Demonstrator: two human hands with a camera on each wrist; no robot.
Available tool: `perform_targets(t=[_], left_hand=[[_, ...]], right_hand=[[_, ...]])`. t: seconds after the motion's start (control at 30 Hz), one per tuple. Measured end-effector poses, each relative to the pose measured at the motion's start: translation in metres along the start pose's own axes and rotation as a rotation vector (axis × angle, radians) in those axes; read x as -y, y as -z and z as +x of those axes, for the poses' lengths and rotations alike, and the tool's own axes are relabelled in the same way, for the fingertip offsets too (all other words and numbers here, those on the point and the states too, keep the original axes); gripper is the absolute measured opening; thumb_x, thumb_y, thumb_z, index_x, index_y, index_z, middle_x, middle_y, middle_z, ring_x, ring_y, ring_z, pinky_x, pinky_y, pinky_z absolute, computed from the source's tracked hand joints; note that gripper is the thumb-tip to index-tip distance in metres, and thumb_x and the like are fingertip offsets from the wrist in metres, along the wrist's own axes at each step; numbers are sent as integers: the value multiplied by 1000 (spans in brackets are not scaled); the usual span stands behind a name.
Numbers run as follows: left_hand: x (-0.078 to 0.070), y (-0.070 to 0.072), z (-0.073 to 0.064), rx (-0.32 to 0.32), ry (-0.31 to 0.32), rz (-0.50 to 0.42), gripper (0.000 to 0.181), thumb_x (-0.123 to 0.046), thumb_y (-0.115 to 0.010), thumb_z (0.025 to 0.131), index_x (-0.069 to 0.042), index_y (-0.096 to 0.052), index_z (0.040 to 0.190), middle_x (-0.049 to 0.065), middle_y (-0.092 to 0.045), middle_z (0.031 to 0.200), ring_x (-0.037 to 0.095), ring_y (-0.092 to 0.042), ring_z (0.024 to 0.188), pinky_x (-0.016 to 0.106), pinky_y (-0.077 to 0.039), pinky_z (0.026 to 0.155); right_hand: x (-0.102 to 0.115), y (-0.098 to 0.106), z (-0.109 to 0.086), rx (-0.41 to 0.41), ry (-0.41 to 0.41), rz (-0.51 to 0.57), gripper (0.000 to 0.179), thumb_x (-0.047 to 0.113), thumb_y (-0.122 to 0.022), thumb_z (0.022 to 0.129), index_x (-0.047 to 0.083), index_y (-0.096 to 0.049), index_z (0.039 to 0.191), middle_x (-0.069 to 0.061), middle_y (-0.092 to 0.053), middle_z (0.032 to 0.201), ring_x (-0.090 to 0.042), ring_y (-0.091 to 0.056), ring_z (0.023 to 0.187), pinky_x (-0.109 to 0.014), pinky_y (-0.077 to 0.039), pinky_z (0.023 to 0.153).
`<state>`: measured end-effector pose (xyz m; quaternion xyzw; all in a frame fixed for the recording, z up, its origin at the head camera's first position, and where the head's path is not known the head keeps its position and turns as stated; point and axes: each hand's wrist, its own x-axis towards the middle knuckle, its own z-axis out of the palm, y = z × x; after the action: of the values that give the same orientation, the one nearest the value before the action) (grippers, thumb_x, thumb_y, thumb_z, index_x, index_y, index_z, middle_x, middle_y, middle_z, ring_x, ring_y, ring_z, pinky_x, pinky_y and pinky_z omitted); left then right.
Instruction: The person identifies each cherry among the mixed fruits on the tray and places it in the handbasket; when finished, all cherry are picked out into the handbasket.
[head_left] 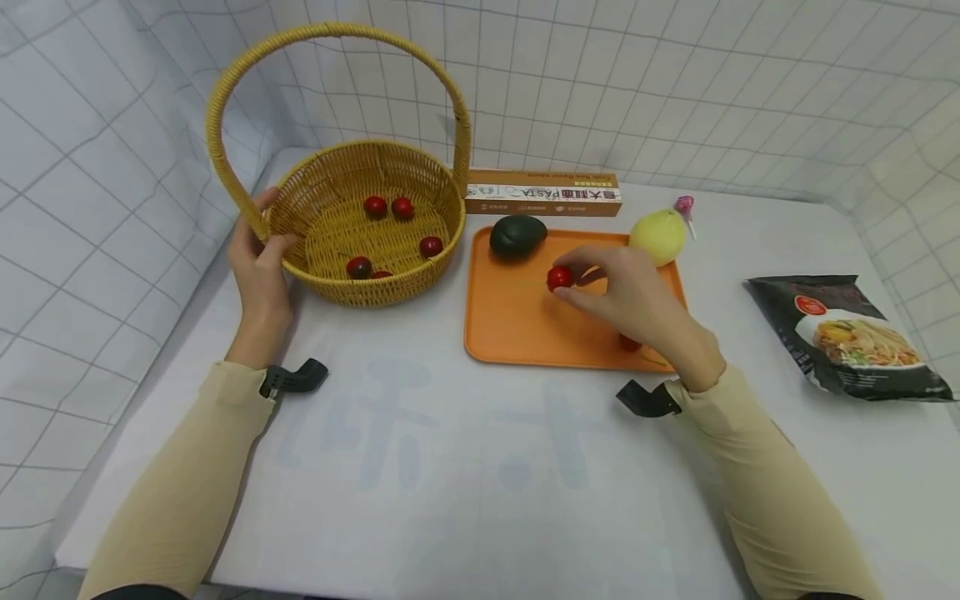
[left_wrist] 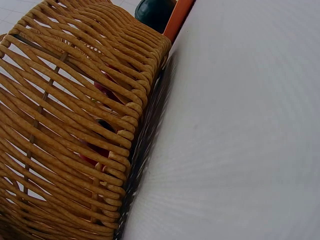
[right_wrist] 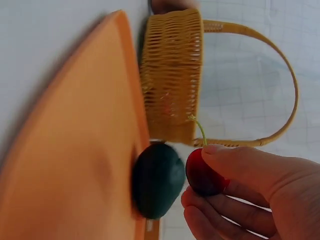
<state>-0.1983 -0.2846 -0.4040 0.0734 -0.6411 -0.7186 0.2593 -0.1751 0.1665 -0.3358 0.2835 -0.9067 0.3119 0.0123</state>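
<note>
Progress looks past halfway, judging by counts: one cherry (head_left: 628,342) left on the orange tray (head_left: 510,333), half hidden under the right wrist, one in the fingers, five already in the wicker basket (head_left: 360,287). Right hand (head_left: 637,304) is over the tray, palm down, thumb and fingertips pinching a red cherry (head_left: 558,278) just above the tray surface; wrist view shows its green stem pointing up. Left hand (head_left: 258,267) holds the basket's near-left rim where the handle meets it, fingers curled over the edge, forearm flat on the table (head_left: 450,467). Behind the held cherry: dark avocado (head_left: 517,236) on the tray's far edge, yellow pear-like fruit (head_left: 657,237) at its far right corner.
</note>
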Motion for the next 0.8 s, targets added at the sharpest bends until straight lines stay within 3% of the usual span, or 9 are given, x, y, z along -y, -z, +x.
perform_targets(t=[0.3, 0.57, 0.8], left_hand=[[-2, 0, -1, -2, 6, 16, 61, 5, -52, 88, -18, -68, 142, 0, -59, 152, 18, -48, 140, 21, -37, 105], [-1, 1, -1, -9, -10, -3, 61, 7, -52, 87, -15, -68, 141, 2, -60, 150, 19, -50, 136, 21, -39, 102], [-1, 0, 0, -14, -12, -27, 61, 8, -52, 86, -14, -68, 140, 3, -61, 150, 19, -51, 136, 22, -40, 103]], right_hand=[[39, -2, 48, -129, 54, 65, 28, 17, -81, 93, 5, -77, 117, -7, -79, 109, -20, -74, 94, -39, -61, 88], [64, -21, 95, -45, 63, 117, 26, 17, -78, 95, 3, -76, 118, -8, -79, 109, -18, -74, 98, -30, -59, 87], [76, -40, 119, 11, 76, 91, 26, 17, -75, 98, 3, -76, 120, -8, -77, 109, -18, -70, 96, -30, -56, 87]])
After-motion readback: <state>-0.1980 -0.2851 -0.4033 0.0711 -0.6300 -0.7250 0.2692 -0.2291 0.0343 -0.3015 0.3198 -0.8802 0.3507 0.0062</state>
